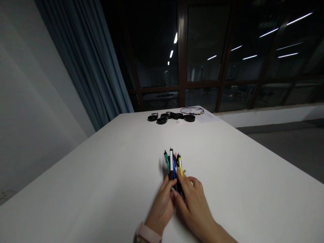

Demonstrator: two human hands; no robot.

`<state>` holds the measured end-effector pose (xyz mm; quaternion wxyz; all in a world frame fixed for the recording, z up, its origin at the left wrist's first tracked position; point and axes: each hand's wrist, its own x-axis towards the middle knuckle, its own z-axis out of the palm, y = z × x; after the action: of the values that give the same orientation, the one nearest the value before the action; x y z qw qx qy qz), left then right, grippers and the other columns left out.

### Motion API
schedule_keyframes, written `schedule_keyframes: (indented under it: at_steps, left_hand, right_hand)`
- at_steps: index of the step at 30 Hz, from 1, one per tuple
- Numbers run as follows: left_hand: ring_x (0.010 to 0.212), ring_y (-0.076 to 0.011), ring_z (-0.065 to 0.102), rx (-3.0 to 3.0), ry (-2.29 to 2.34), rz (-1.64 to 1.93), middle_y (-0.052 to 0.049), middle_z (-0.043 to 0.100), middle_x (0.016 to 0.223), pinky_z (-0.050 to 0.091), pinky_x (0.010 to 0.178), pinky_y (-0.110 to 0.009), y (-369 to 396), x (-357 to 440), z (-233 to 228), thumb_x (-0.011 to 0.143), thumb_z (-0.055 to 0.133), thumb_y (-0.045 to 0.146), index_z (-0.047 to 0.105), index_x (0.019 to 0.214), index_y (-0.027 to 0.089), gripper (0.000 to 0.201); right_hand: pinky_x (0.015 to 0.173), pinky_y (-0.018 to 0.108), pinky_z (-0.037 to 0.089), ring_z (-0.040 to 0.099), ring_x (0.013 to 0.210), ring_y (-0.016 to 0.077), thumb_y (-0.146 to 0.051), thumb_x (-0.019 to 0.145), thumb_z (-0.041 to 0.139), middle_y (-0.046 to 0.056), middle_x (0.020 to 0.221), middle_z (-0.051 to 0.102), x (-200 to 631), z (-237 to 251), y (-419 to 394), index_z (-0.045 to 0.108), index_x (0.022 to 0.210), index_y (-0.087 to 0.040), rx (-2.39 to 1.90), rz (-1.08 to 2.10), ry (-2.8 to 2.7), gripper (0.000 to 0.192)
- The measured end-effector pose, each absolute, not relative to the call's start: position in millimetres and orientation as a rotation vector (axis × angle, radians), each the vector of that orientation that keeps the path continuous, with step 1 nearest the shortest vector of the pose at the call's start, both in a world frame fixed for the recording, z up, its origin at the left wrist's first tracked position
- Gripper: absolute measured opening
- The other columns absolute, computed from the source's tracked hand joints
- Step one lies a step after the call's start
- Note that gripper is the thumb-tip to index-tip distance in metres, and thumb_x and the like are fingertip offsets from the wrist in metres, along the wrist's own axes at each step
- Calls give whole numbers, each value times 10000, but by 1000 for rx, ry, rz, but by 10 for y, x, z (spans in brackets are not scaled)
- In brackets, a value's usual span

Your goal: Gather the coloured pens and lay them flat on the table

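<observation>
Just above the white table, a bundle of several pens (171, 162) points away from me, with white, green, blue and yellow barrels showing. My left hand (164, 202) is closed around the lower part of the bundle from the left, its thumb across the front. From the right, my right hand (193, 200) wraps the same pens, fingers along the yellow pen (180, 163). The lower ends of the pens are mostly hidden by my hands. A pink band (149, 233) circles my left wrist.
Toward the far edge of the white table (113, 162) lie several black rolls (162, 120), a small white item (179, 121), a coiled black cable (192, 110) and a pale sheet (209, 117). A blue curtain (91, 60) hangs at the left, beside dark windows.
</observation>
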<state>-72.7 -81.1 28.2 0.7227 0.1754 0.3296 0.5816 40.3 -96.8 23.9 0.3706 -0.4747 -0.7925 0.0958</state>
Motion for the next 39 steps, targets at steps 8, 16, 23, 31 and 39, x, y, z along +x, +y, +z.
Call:
schedule_keyframes:
  at_steps: [8,16,23,31,39]
  left_hand:
    - [1302,-253,482,329,708,1290,-68,649,1280,313,1126,-342,-829,-687,277,703,705,150,662,1185,194,486]
    - [1339,-260,441,407,660,1260,-48,607,1345,259,1158,-386,-846,-658,128,728,699,181,599,1289,250,574]
    - [1376,-282,384,538,746,1229,-72,573,1383,205,1175,-396,-888,-644,180,725,746,284,556,1341,237,646]
    - [1368,-285,395,616,733,1149,-92,584,1363,255,1148,-424,-932,-684,309,730,769,288,614,1279,255,571]
    - [1330,-290,439,583,754,1149,-78,645,1287,304,1120,-418,-907,-658,225,719,774,331,696,1161,267,453]
  right_hand:
    - [1131,594,245,472,1248,279,-286,966,460,51,1335,586,394,202,-929,289,1506,-268,-1243,116,-2058,566]
    - [1140,548,279,200,1455,296,-377,996,401,82,1571,291,367,20,-897,221,1531,-251,-1271,109,-2052,578]
    - [1163,561,227,172,1461,283,-419,996,391,126,1578,236,396,35,-884,48,1550,-179,-1293,253,-2061,694]
    - [1155,574,256,144,1459,307,-435,988,401,129,1593,162,375,-71,-891,70,1551,-171,-1345,390,-1912,705]
    - [1161,546,255,124,1467,279,-459,994,355,110,1601,154,368,-74,-816,190,1536,-163,-1364,545,-1798,640]
